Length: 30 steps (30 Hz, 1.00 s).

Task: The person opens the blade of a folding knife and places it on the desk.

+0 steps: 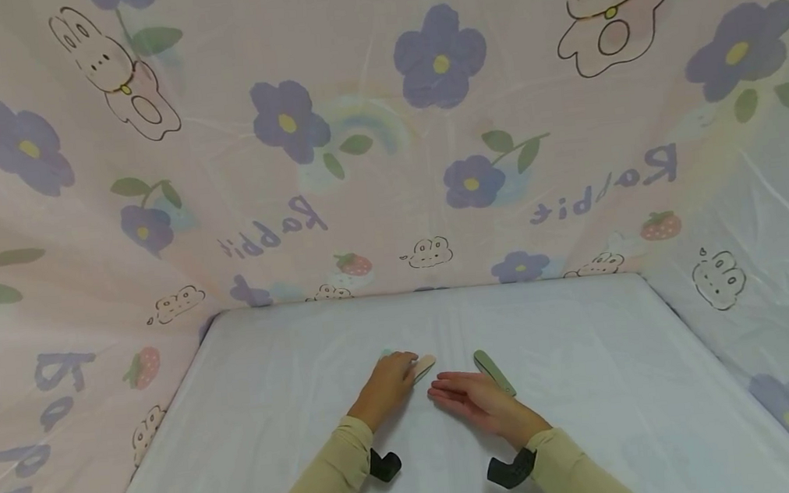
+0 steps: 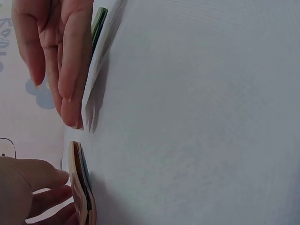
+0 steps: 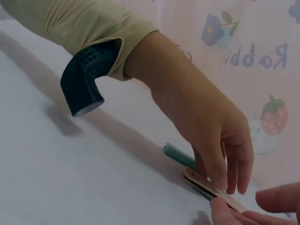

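Pastel rabbit-print sheeting (image 1: 387, 161) walls a white-covered table (image 1: 592, 417) where 2 hands meet over nail files. Fingers of the left hand (image 1: 388, 384) press down on a beige file (image 1: 424, 366), a teal one (image 3: 177, 155) just behind it. The right hand (image 1: 474, 398) lies relaxed with fingers straight, touching the beige file's tip, a green file (image 1: 494, 372) beside it. Nothing looks lifted yet; any sorting appears barely begun.

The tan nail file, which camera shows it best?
The right wrist view: the tan file lies flat under the left hand, its layers showing. The head view shows only its small tip. The left wrist view shows it edge-on.
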{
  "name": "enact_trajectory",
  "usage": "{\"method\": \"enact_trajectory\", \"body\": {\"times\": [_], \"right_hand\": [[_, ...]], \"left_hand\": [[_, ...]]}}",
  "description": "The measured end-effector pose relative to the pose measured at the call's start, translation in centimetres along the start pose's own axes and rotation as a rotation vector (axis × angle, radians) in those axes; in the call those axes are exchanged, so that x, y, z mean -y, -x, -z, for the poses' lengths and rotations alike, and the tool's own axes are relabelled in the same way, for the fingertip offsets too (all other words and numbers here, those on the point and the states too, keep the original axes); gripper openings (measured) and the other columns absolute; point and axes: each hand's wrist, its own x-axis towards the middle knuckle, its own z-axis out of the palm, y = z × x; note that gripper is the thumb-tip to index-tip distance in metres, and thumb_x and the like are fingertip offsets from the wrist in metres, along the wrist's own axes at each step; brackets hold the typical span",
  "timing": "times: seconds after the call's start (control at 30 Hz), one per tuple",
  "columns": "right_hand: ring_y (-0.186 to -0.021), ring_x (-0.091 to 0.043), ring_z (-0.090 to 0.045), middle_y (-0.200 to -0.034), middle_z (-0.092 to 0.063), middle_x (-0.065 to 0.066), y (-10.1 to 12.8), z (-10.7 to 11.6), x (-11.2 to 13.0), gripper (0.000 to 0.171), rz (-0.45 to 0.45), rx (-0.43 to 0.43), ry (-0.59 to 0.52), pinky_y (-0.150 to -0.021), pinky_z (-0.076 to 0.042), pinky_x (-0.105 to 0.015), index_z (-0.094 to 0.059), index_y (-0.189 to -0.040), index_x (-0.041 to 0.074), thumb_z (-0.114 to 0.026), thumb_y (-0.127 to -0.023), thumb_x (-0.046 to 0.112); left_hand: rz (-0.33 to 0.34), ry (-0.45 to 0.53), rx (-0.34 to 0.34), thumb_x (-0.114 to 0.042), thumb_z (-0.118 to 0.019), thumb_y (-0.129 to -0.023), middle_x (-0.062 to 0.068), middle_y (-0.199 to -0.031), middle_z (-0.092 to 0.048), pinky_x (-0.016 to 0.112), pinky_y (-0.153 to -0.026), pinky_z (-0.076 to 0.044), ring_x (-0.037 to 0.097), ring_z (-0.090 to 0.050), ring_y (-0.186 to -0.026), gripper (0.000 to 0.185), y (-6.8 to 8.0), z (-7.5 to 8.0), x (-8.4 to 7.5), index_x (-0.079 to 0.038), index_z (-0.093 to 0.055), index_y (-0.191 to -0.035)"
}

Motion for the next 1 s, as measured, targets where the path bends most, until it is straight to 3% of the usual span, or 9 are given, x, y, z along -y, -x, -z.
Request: {"method": "enact_trajectory", "body": {"times": [0.2,0.57,1.0], "right_hand": [[-0.123,-0.038,-0.042,-0.137,-0.032,-0.034,-0.6,-0.4,-0.2,0.048,-0.01,0.001,-0.058,-0.102,-0.034,-0.041,-0.022,-0.138,-0.016,-0.042,-0.097,0.001],[-0.12,-0.039,-0.043,-0.126,-0.045,-0.033,-1.4,-0.5,-0.4,0.047,0.005,-0.065,-0.109,-0.1,-0.037,-0.039,-0.024,-0.134,-0.02,-0.044,-0.094,-0.004],[-0.122,-0.039,-0.042,-0.13,-0.038,-0.037,-1.4,-0.6,-0.7,0.045,0.015,-0.094,-0.191,-0.102,-0.034,-0.04,-0.024,-0.133,-0.021,-0.041,-0.094,-0.008]], "left_hand": [[0.0,-0.023,-0.034,-0.008,-0.061,-0.089,0.007,-0.101,-0.066,0.034,-0.084,-0.048,0.02,-0.06,-0.095,0.021,-0.2,-0.4,-0.1,-0.003,-0.064,-0.109],[0.01,0.149,-0.021,-0.006,-0.059,-0.09,0.01,-0.103,-0.065,0.034,-0.087,-0.048,0.021,-0.059,-0.1,0.02,-0.1,-1.0,-0.1,0.0,-0.063,-0.109],[0.075,0.243,-0.004,-0.012,-0.058,-0.093,0.006,-0.104,-0.062,0.032,-0.083,-0.049,0.016,-0.057,-0.096,0.023,0.5,-1.4,-0.5,-0.003,-0.062,-0.113]]}}
